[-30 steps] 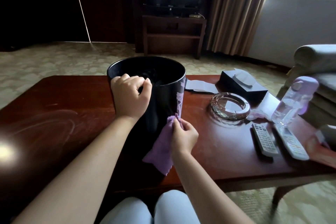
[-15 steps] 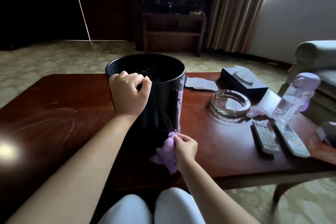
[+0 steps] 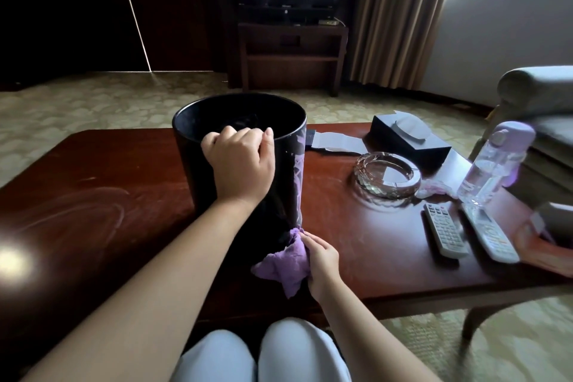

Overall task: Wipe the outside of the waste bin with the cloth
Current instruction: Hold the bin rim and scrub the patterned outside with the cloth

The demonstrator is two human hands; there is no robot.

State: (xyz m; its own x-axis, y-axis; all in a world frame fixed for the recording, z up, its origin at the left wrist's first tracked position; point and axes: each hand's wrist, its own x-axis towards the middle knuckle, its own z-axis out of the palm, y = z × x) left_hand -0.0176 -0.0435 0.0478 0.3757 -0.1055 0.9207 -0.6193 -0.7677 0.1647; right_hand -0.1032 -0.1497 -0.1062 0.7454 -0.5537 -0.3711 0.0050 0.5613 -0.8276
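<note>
A tall, glossy black cylindrical waste bin [image 3: 201,164] stands upright on a dark reddish-brown wooden coffee table [image 3: 93,195], left of the table's centre, its long axis vertical and its open mouth facing up. The person's left hand [image 3: 240,166] reaches over the near rim, with the fingers curled over the edge and gripping it. The right hand [image 3: 321,260] is low at the bin's near right side, close to the table's near edge, fingers closed around a crumpled purple cloth [image 3: 283,263]. The cloth is bunched against the bottom of the bin's outer wall and touches it; a loose corner hangs toward the near edge. On the right half of the table lie a round clear glass ashtray [image 3: 387,177], a black tissue box [image 3: 409,139] farther back, two white remote controls [image 3: 445,234] side by side, and a clear water bottle with a lilac cap [image 3: 493,164] just beyond them. The person's pale-trousered knees [image 3: 263,353] show at the bottom.
</note>
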